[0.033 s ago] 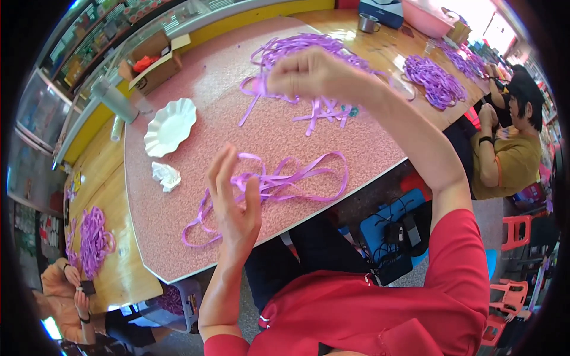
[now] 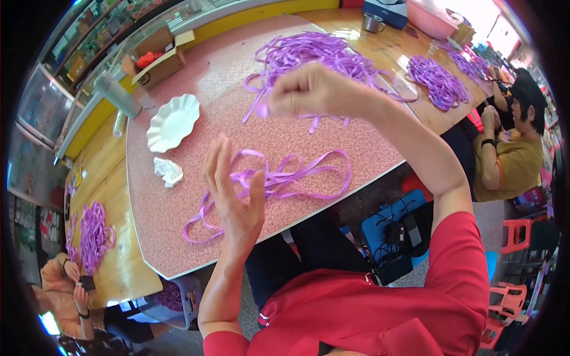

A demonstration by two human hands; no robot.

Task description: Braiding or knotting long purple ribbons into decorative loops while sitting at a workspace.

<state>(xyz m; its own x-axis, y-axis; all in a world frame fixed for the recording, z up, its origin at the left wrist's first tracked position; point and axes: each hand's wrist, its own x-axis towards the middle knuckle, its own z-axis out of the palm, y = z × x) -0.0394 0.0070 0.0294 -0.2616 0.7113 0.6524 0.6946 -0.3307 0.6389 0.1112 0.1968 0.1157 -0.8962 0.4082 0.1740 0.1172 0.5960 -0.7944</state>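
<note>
My left hand (image 2: 234, 199) is raised over the near part of the table, its fingers stretched up and the thumb apart. Behind it lies a loose bundle of long purple ribbon loops (image 2: 320, 184), partly hidden by the hand. Higher and farther off, my right hand (image 2: 309, 89) is closed in a pinch, slightly blurred. A small bit of purple ribbon (image 2: 263, 111) shows at its fingertips. Past that hand, a big tangled heap of purple ribbons (image 2: 326, 50) covers the far side of the tabletop, and some of it is hidden by my hand and forearm.
On the pink speckled table (image 2: 172, 237) are a white scalloped dish (image 2: 173, 123) and a crumpled white tissue (image 2: 168, 171). Near the left edge stand a grey-green bottle (image 2: 117, 95) and an open cardboard box (image 2: 159, 62). More ribbon piles (image 2: 438, 83) lie rightward, where another person (image 2: 507, 142) sits.
My right hand has come down a little, and the purple bit at its fingertips has moved with it. My left hand stays nearly in place. The whole view has shifted slightly.
</note>
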